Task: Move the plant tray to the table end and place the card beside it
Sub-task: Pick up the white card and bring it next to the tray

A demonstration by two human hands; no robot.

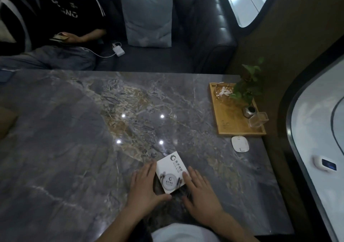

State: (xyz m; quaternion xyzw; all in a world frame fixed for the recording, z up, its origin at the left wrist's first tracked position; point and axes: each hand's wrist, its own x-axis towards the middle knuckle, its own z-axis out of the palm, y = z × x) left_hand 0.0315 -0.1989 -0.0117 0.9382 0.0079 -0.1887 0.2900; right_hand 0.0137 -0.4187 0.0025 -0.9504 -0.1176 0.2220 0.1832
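A white printed card (172,172) stands tilted on the marble table (74,130) near its front edge. My left hand (144,187) touches the card's left edge and my right hand (200,189) touches its right edge; together they hold it between spread fingers. The wooden plant tray (229,122) sits at the table's right end, far from both hands. On the tray stand a small green plant (247,87) in a grey pot, a glass dish and a clear cup.
A white rounded pad (240,143) lies just in front of the tray. A person sits on the dark sofa (186,55) behind the table, holding a phone, beside a grey cushion (148,18) and a white charger (117,49). A curved wall stands at right.
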